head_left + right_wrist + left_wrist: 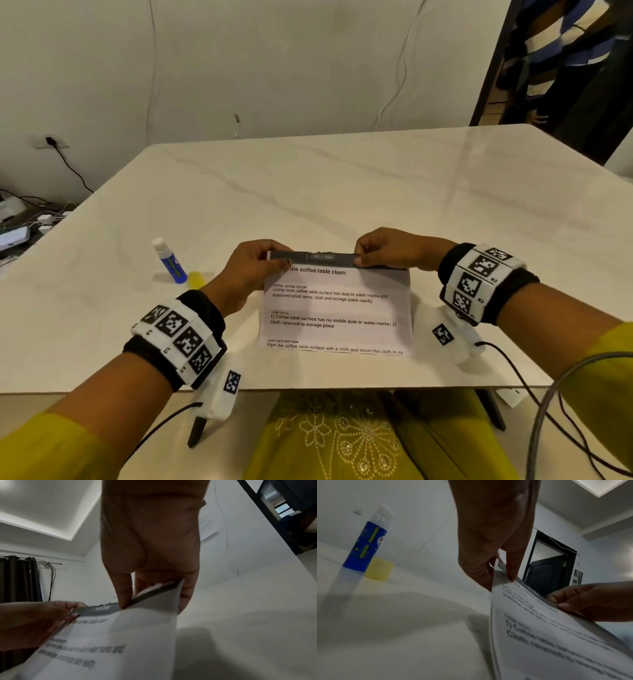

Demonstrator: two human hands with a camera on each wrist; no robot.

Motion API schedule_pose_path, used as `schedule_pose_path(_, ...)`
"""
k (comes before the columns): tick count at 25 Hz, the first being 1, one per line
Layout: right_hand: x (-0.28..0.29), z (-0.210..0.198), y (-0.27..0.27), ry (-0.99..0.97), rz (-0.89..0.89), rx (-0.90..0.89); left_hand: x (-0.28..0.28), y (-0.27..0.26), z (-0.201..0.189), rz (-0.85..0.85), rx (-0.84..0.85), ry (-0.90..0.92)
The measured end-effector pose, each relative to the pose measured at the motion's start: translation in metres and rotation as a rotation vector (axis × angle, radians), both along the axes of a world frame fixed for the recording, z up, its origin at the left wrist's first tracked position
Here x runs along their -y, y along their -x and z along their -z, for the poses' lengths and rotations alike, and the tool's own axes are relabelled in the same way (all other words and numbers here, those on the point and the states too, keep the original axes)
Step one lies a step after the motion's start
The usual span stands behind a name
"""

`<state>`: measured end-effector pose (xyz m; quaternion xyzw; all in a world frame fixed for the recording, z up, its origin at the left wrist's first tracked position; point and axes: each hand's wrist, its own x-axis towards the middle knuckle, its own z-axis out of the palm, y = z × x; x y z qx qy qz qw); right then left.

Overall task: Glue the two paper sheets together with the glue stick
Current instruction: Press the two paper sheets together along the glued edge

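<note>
A printed paper sheet (335, 308) with black text and a dark band along its top is lifted at its far edge above the marble table (342, 192). My left hand (255, 263) pinches the top left corner, and my right hand (380, 250) pinches the top edge near the right. The wrist views show the paper (556, 635) (120, 642) held between thumb and fingers; whether a second sheet lies behind it is not clear. A blue glue stick (170, 262) (366, 540) stands uncapped to the left, with its yellow cap (196, 279) (378, 568) beside it.
The table's near edge (308, 389) runs just below the paper. Cables and power adapters (30, 219) lie on the floor at the left. Another person (561, 61) stands beyond the far right corner. A dark door (549, 572) shows in the left wrist view.
</note>
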<state>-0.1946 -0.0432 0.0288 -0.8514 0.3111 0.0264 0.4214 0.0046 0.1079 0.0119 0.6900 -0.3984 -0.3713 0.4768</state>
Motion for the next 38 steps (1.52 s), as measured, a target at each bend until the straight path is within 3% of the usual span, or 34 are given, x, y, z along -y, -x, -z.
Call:
schedule_pose_path(4,0.008,-0.007,-0.001,0.122,-0.048,0.053,0.002,0.0,-0.019,0.056,0.309,0.104)
schedule_pose_path(5,0.01,-0.011,-0.002,0.238,-0.018,0.133,0.003,0.002,-0.024,0.026,0.415,0.175)
schedule_pose_path(8,0.011,-0.023,-0.005,0.608,0.209,0.597,0.006,0.007,-0.033,-0.159,0.612,0.517)
schedule_pose_path(10,0.006,-0.03,-0.006,0.787,0.212,0.729,0.006,0.007,-0.03,-0.209,0.722,0.604)
schedule_pose_path(11,0.003,-0.029,-0.005,0.827,0.156,0.682,0.006,0.005,-0.024,-0.198,0.777,0.574)
schedule_pose_path(13,-0.003,-0.02,-0.001,0.806,-0.024,0.41,0.001,0.0,-0.007,-0.079,0.887,0.382)
schedule_pose_path(15,-0.008,-0.005,0.003,0.713,-0.226,0.041,-0.006,-0.004,0.007,0.151,0.951,0.107)
schedule_pose_path(17,-0.014,0.01,0.004,0.594,-0.354,-0.159,-0.01,-0.005,0.012,0.364,0.936,-0.098)
schedule_pose_path(21,-0.014,0.011,0.001,0.358,-0.377,-0.238,-0.008,-0.005,0.006,0.533,0.874,-0.277)
schedule_pose_path(24,-0.014,0.008,0.0,0.302,-0.386,-0.294,-0.007,-0.003,0.001,0.632,0.871,-0.345)
schedule_pose_path(30,-0.023,0.006,-0.032,0.247,-0.21,-0.09,0.014,0.006,-0.009,0.575,0.77,-0.298)
schedule_pose_path(34,-0.034,0.017,-0.052,0.177,-0.242,-0.201,0.024,0.012,-0.001,0.668,0.702,-0.423)
schedule_pose_path(38,-0.02,0.02,-0.039,0.069,-0.19,-0.287,0.022,0.004,0.003,0.646,0.621,-0.424)
